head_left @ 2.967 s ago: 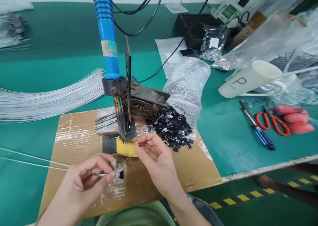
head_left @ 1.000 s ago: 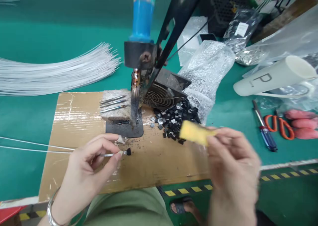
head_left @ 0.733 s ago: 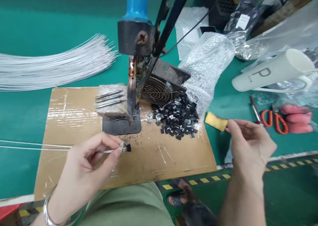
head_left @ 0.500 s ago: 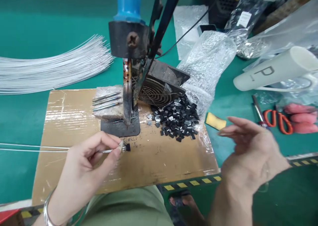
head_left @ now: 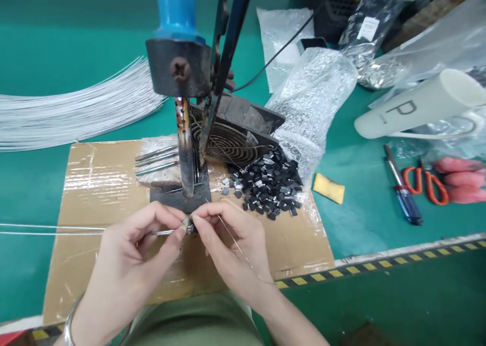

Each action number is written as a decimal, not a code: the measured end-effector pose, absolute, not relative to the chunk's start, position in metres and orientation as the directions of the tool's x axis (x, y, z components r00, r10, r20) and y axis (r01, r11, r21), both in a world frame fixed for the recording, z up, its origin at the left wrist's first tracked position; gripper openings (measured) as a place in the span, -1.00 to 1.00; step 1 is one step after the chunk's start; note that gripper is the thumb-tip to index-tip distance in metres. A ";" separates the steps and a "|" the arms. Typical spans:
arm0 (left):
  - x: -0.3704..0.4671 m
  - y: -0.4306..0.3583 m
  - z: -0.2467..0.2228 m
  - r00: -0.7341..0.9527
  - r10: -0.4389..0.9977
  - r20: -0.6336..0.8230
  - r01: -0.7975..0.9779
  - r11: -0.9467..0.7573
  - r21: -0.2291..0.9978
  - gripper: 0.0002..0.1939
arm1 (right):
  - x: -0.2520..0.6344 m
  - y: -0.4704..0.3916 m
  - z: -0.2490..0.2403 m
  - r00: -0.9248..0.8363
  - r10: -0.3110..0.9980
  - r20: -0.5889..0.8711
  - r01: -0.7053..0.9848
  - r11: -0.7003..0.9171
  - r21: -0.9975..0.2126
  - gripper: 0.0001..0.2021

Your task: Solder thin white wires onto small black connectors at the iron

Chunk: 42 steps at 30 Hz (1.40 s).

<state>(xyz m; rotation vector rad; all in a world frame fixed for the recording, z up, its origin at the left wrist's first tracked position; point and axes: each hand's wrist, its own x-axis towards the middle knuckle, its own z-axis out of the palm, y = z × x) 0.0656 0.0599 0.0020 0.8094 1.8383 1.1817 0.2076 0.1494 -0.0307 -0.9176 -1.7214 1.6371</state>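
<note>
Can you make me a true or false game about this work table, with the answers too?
1. Two thin wires run in from the left to the left hand. True.
2. The right hand is holding the yellow sponge. False: the sponge lies on the green table, and the right hand's fingertips are close to the left hand's.
3. The white mug has a letter P on it. True.
4. The scissors have green handles. False: they are red-orange.
5. The pile of little black pieces is beside the bubble wrap. True.
</note>
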 end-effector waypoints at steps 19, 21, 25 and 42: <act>0.062 0.059 0.003 -0.492 0.823 -0.283 0.114 0.383 0.916 -0.88 | 0.207 0.142 -0.037 -0.542 0.831 -0.122 0.100 -0.080 -0.992 -0.91; 0.061 0.060 0.002 -0.499 0.816 -0.292 0.118 0.397 0.910 -0.89 | 0.211 0.144 -0.036 -0.538 0.842 -0.051 0.140 0.029 -0.990 -0.89; 0.061 0.062 0.001 -0.521 0.796 -0.310 0.098 0.416 0.904 -0.89 | 0.221 0.148 -0.034 -0.563 0.826 -0.013 0.196 0.119 -0.973 -0.66; 0.058 0.072 0.001 -0.554 0.761 -0.338 0.023 0.420 0.907 -0.90 | 0.228 0.151 -0.029 -0.555 0.830 0.051 0.184 0.183 -0.966 -0.80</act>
